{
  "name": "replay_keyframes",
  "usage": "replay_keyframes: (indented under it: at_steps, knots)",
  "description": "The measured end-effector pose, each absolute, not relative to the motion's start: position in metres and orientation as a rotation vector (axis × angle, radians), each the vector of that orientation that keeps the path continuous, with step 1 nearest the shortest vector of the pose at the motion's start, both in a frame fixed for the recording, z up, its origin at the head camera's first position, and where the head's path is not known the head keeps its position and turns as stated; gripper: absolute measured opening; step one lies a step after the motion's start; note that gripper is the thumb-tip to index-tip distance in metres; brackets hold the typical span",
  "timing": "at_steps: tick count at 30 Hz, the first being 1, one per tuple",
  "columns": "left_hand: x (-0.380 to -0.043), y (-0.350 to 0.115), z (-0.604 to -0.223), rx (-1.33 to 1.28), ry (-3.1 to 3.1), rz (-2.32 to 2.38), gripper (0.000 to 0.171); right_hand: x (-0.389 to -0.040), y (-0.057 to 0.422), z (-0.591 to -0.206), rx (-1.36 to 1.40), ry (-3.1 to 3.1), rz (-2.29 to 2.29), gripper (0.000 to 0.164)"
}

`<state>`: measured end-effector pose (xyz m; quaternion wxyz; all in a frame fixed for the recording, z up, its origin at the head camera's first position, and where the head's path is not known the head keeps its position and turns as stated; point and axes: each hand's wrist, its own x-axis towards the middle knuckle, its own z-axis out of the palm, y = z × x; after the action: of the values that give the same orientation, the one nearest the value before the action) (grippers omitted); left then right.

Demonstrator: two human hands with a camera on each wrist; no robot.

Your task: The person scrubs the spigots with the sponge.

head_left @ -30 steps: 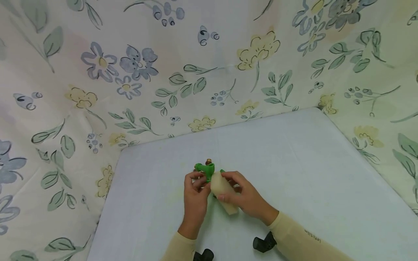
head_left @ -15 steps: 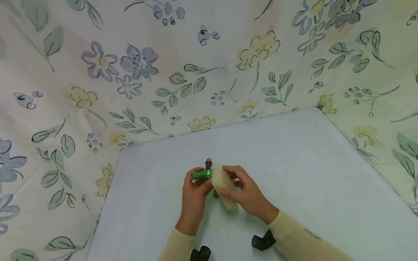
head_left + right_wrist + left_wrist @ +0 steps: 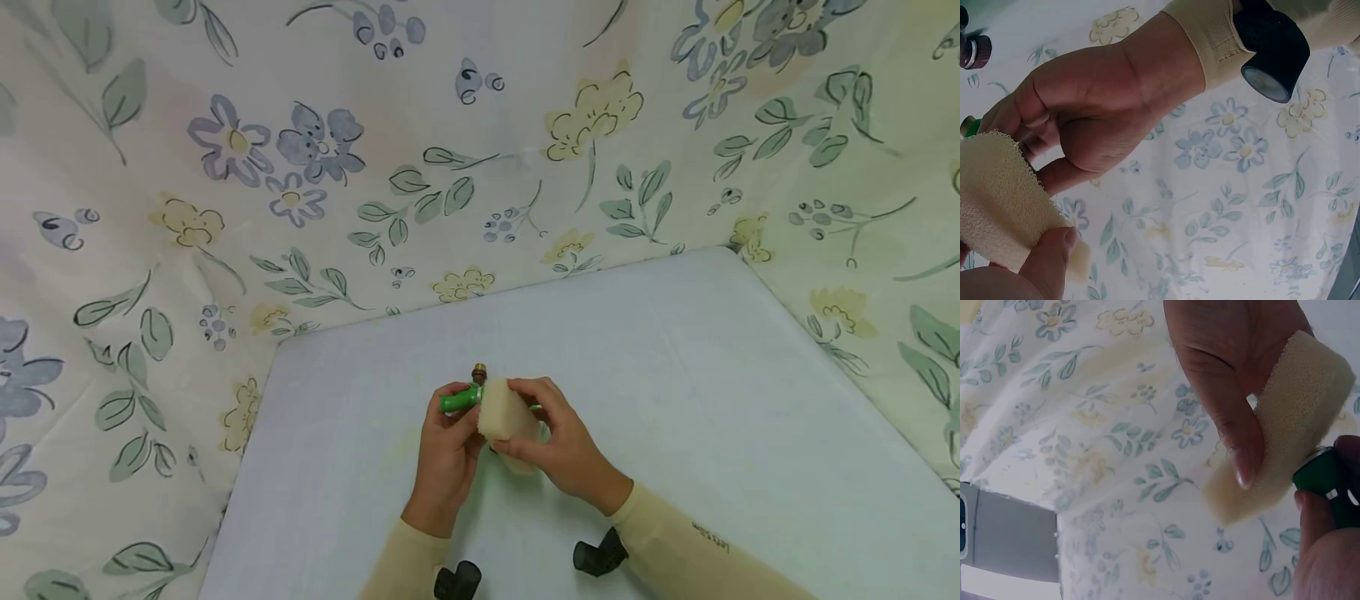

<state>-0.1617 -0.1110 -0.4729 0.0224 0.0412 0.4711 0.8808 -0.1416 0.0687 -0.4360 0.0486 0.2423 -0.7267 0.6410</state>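
Note:
In the head view my left hand (image 3: 442, 458) grips a green, valve-like fitting (image 3: 459, 401), its green barrel lying sideways. A brown end with a brass-coloured tip (image 3: 479, 373) sticks up behind it. My right hand (image 3: 573, 454) holds a cream sponge block (image 3: 502, 417) between thumb and fingers, close against the fitting's right side and hiding much of it. Up close in the left wrist view, the sponge (image 3: 1297, 406) shows an open-pored texture beside the dark green barrel (image 3: 1322, 478). The right wrist view has a ribbed brown cap (image 3: 982, 53) at its upper left.
Both hands are above a white table (image 3: 637, 358). Flowered cloth (image 3: 480, 167) hangs behind it and at the sides. A black wrist camera sits on the left sleeve (image 3: 457, 579) and another on the right sleeve (image 3: 600, 554).
My left hand has turned the green fitting, so its barrel now lies sideways. The sponge has shifted slightly left and up with my right hand, and its face is tilted differently.

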Motion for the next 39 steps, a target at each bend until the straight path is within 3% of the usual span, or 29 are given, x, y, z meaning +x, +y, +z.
replay_keyframes:
  at_steps: [13, 25, 39]
  knots:
    - [-0.160, -0.114, -0.469, 0.249, 1.372, 2.700, 0.039, -0.159, 0.081, -0.444, 0.512, -2.237, 2.136, 0.057]
    - [-0.160, -0.114, -0.470, 0.248, 1.393, 2.716, 0.043, -0.157, 0.078, -0.452, 0.575, -2.160, 2.320, 0.051]
    - [-0.161, -0.114, -0.471, 0.073, 1.435, 2.743, 0.048, -0.145, 0.072, -0.448, 0.670, -2.184, 2.124, 0.060]
